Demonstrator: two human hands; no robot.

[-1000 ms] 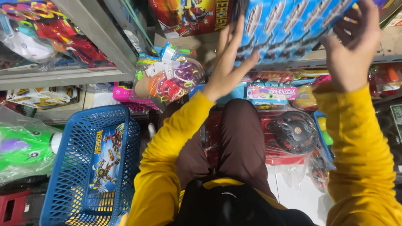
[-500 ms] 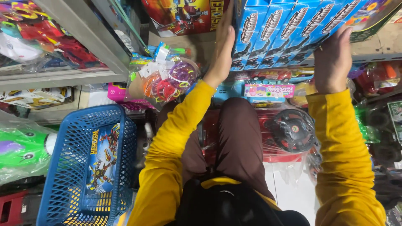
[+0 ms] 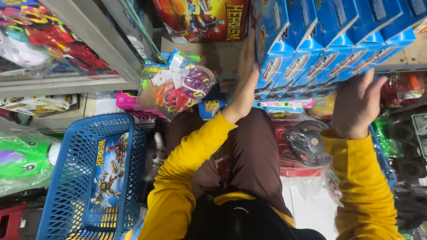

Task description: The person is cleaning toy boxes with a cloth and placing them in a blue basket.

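Head view: both hands, left hand [image 3: 247, 84] and right hand [image 3: 356, 104], apparently grip glossy blue cardboard boxes [image 3: 329, 44].

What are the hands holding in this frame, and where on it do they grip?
Both hands hold a row of blue boxes: the left hand is pressed flat against the row's left end, and the right hand supports its underside near the right end.
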